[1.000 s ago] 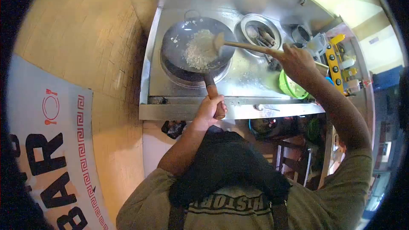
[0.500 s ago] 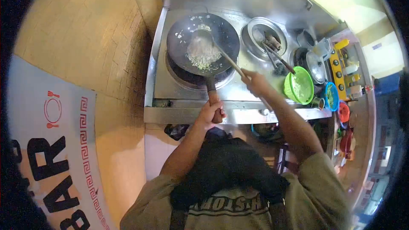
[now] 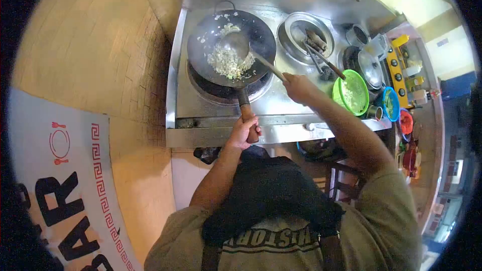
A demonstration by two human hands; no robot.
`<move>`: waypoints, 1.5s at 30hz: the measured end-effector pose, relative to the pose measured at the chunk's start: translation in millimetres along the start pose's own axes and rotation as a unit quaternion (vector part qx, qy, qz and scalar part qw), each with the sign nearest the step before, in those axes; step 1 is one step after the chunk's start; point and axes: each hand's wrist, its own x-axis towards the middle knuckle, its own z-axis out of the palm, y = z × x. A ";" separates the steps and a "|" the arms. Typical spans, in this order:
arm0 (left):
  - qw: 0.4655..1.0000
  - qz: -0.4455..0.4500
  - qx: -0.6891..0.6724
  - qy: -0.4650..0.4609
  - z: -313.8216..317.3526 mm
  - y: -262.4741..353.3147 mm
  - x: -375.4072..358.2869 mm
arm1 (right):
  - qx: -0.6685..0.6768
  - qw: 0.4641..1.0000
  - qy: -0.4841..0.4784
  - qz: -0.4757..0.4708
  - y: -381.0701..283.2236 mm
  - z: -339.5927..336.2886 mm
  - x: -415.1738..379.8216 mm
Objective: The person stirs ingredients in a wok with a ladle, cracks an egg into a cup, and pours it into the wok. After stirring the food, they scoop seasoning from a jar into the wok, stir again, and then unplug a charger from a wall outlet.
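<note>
A dark wok (image 3: 203,65) sits over the burner ring, with chopped pale food (image 3: 226,65) spread in its middle and bits stuck up its far wall. My left hand (image 3: 243,133) is wrapped round the wok's wooden handle (image 3: 249,120). In my right hand (image 3: 301,89) is the long handle of a cooking ladle (image 3: 241,42). Its round bowl rests in the wok among the food, and a little steam hangs above it.
Right of the wok stands a metal pot (image 3: 287,45) with utensils in it. Farther right are a green basket (image 3: 350,93), a lidded pan (image 3: 370,69) and a blue bowl (image 3: 390,104). A wall (image 3: 125,45) rises on the left.
The ladle's bowl has shifted within the wok and now shows more clearly. My right hand stays on its handle, my left on the wok handle. The whole view has turned slightly.
</note>
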 end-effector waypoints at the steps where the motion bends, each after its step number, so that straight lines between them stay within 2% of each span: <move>1: 1.000 -0.008 0.004 0.003 -0.5 -3.2 -1.7 | -0.044 0.999 -0.014 -0.026 11.9 10.2 5.1; 2: 0.999 -0.001 0.022 0.044 -1.2 -4.2 -4.2 | -0.091 0.995 -0.023 -0.038 40.3 23.7 8.7; 3: 0.997 -0.003 0.046 0.067 -0.1 -4.2 -2.3 | -0.065 0.991 0.038 -0.113 56.8 48.7 15.3; 4: 0.999 0.008 -0.037 -0.017 7.2 -3.1 -7.8 | -0.055 0.976 0.123 -0.173 88.9 109.1 59.4; 5: 1.000 -0.018 -0.012 0.006 -10.6 -7.9 -1.4 | -0.018 0.973 0.104 -0.205 82.0 119.3 66.5; 7: 0.999 -0.016 -0.004 0.042 11.3 -10.2 -34.9 | 0.086 0.967 0.043 -0.234 68.6 140.9 81.8; 8: 0.990 -0.117 0.064 0.041 6.1 -18.1 -42.8 | 0.137 0.960 0.010 -0.244 61.7 150.9 87.6; 9: 0.965 -0.209 0.153 0.037 3.1 -27.2 -46.6 | 0.063 0.956 -0.010 -0.286 46.4 104.4 45.6; 10: 0.933 -0.272 0.232 0.028 12.2 -40.7 -45.4 | 0.195 0.957 0.042 -0.210 49.9 95.4 7.7; 11: 0.906 -0.298 0.299 0.019 21.6 -56.4 -43.0 | 0.324 0.931 0.090 -0.140 62.4 94.0 -26.1; 14: 0.819 -0.331 0.468 -0.030 56.1 -111.9 -19.9 | 0.185 0.973 0.010 -0.139 164.3 66.4 -115.4; 15: 0.792 -0.327 0.513 -0.048 70.5 -131.4 -9.4 | 0.174 0.967 0.107 -0.151 220.5 74.0 -145.6; 16: 0.762 -0.324 0.556 -0.065 85.4 -150.7 1.1 | 0.266 0.951 0.158 -0.002 259.2 47.2 -204.2; 17: 0.735 -0.318 0.594 -0.080 98.8 -171.1 13.4 | 0.313 0.902 0.284 0.084 314.6 60.7 -237.2; 18: 0.707 -0.308 0.630 -0.094 112.1 -191.9 25.5 | 0.275 0.907 0.277 0.157 387.0 67.3 -270.0; 19: 0.678 -0.298 0.664 -0.105 125.9 -213.9 37.6 | 0.273 0.880 0.305 0.243 445.1 57.3 -321.2; 20: 0.648 -0.285 0.696 -0.115 140.6 -235.5 50.3 | 0.266 0.821 0.368 0.346 505.6 66.2 -366.0; 21: 0.622 -0.274 0.723 -0.121 156.2 -256.0 62.4 | 0.275 0.764 0.424 0.400 574.9 81.2 -411.4; 22: 0.595 -0.261 0.749 -0.126 171.2 -277.1 73.1 | 0.210 0.729 0.447 0.473 628.0 77.1 -458.6; 23: 0.568 -0.252 0.773 -0.128 185.1 -293.1 80.9 | 0.191 0.675 0.477 0.529 685.0 81.1 -502.7; 24: 0.544 -0.246 0.792 -0.128 199.6 -307.8 87.0 | 0.205 0.648 0.480 0.555 731.3 78.5 -546.9; 25: 0.524 -0.239 0.807 -0.130 215.5 -323.2 93.2 | 0.266 0.572 0.523 0.573 788.2 89.1 -578.1; 27: 0.494 -0.227 0.829 -0.129 241.8 -345.1 99.6 | 0.179 0.560 0.597 0.546 830.4 61.9 -627.4; 29: 0.472 -0.221 0.845 -0.122 262.6 -360.7 99.5 | 0.228 0.569 0.509 0.604 868.3 39.9 -647.7; 30: 0.462 -0.217 0.851 -0.120 270.3 -366.9 98.2 | 0.174 0.646 0.468 0.577 877.2 32.2 -647.9; 33: 0.425 -0.219 0.869 -0.132 289.0 -392.4 98.0 | 0.041 0.730 0.393 0.557 976.0 95.4 -647.5; 34: 0.409 -0.222 0.875 -0.136 290.1 -396.8 98.3 | 0.120 0.680 0.396 0.605 947.1 65.0 -649.4; 36: 0.607 -0.172 0.760 -0.156 350.5 -465.4 107.8 | 0.245 0.657 0.457 0.548 938.6 63.4 -664.6; 37: 0.556 -0.133 0.772 -0.278 360.9 -493.3 130.6 | 0.303 0.639 0.487 0.513 935.3 59.4 -671.4; 38: 0.599 -0.129 0.729 -0.304 398.2 -534.8 128.6 | 0.392 0.575 0.509 0.507 892.5 38.2 -667.1; 39: 0.625 -0.150 0.680 -0.352 427.3 -572.1 124.8 | 0.495 0.573 0.505 0.415 866.4 35.1 -666.5; 40: 0.647 -0.175 0.630 -0.391 455.1 -606.2 118.4 | 0.504 0.584 0.534 0.347 828.6 36.6 -653.2; 41: 0.678 -0.180 0.570 -0.428 484.8 -639.4 104.2 | 0.576 0.604 0.437 0.336 821.7 61.4 -640.2; 42: 0.673 -0.184 0.536 -0.474 491.9 -667.8 101.7 | 0.574 0.631 0.410 0.323 772.3 39.8 -623.7; 43: 0.707 -0.194 0.482 -0.481 505.7 -692.6 85.2 | 0.547 0.677 0.420 0.258 753.4 57.3 -601.3; 44: 0.734 -0.164 0.435 -0.495 510.2 -711.8 80.3 | 0.594 0.663 0.404 0.213 724.9 52.2 -583.8; 45: 0.760 -0.133 0.387 -0.505 511.3 -722.2 77.8 | 0.567 0.630 0.482 0.223 711.2 52.1 -578.7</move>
